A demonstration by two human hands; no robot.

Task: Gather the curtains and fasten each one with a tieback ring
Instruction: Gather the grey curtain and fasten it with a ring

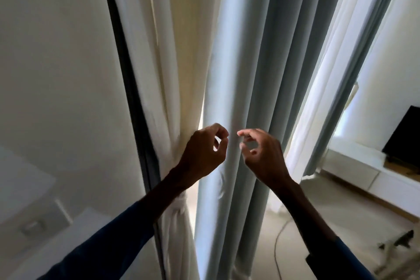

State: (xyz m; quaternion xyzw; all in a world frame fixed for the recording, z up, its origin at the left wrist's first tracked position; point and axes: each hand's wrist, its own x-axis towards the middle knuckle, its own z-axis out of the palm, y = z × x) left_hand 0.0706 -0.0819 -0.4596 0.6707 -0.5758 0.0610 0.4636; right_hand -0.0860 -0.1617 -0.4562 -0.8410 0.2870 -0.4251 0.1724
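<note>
A pale blue-grey curtain [254, 75] hangs in loose vertical folds at the centre. To its left a cream curtain [172, 63] is gathered, and a white tieback [179, 203] wraps it low down, partly hidden behind my left forearm. A bright gap shows between the two curtains. My left hand [204, 150] is raised at the blue-grey curtain's left edge with its fingers curled; thumb and forefinger tips meet and nothing shows between them. My right hand [261, 154] hovers in front of the same curtain, its fingers loosely curled and apart, holding nothing. No loose ring is visible.
A white wall [56, 75] with a dark frame strip [131, 98] stands on the left. At right are a white window frame [318, 109], a low white cabinet [363, 173] with a dark screen [402, 136], and a cable [276, 248] on the floor.
</note>
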